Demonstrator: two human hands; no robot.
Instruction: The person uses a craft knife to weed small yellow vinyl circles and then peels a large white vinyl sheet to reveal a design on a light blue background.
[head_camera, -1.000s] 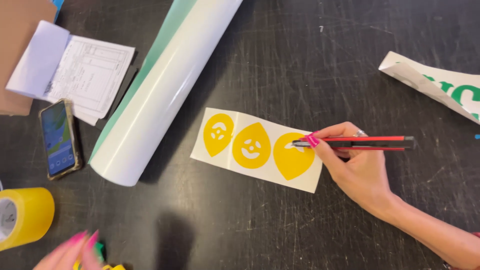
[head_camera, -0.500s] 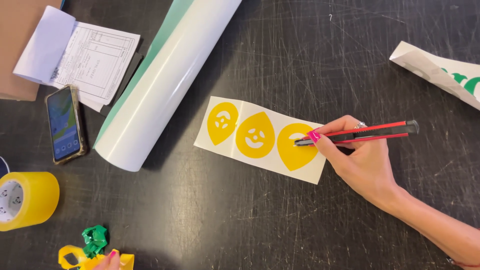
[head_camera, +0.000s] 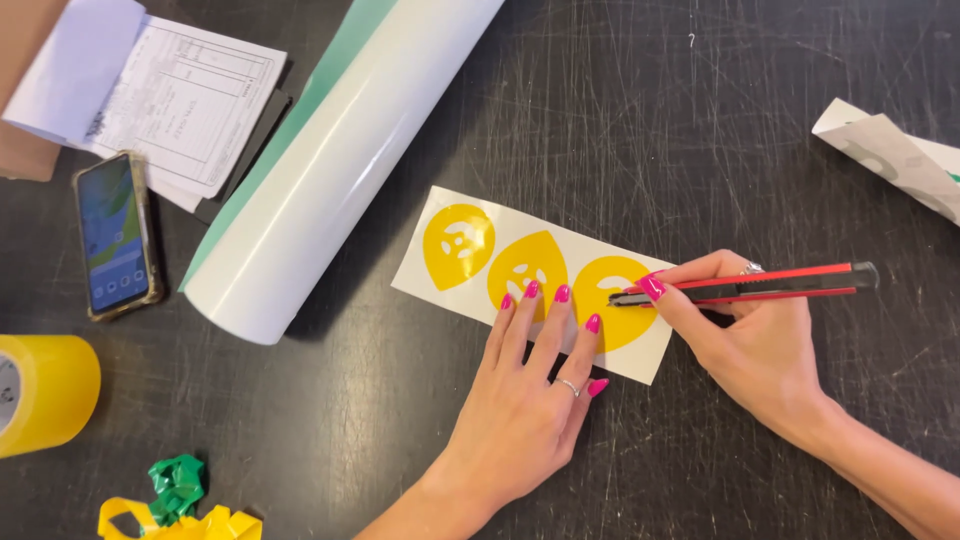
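A white sticker sheet (head_camera: 420, 262) with three yellow drop-shaped stickers lies on the black scratched table (head_camera: 650, 120). My left hand (head_camera: 525, 400) rests flat with its fingertips pressing the sheet's lower edge, between the middle sticker and the right sticker (head_camera: 612, 335). My right hand (head_camera: 745, 345) grips a red and black utility knife (head_camera: 770, 285), held almost level, its tip touching the right sticker.
A large white roll with a green backing (head_camera: 330, 170) lies diagonally left of the sheet. A phone (head_camera: 115, 235), papers (head_camera: 170, 100), a yellow tape roll (head_camera: 40, 390) and crumpled green and yellow scraps (head_camera: 180, 500) sit at the left. A curled sheet (head_camera: 890, 155) lies far right.
My left hand has come up from the bottom edge and laid its fingers on the sheet. The knife in my right hand stays at the right sticker.
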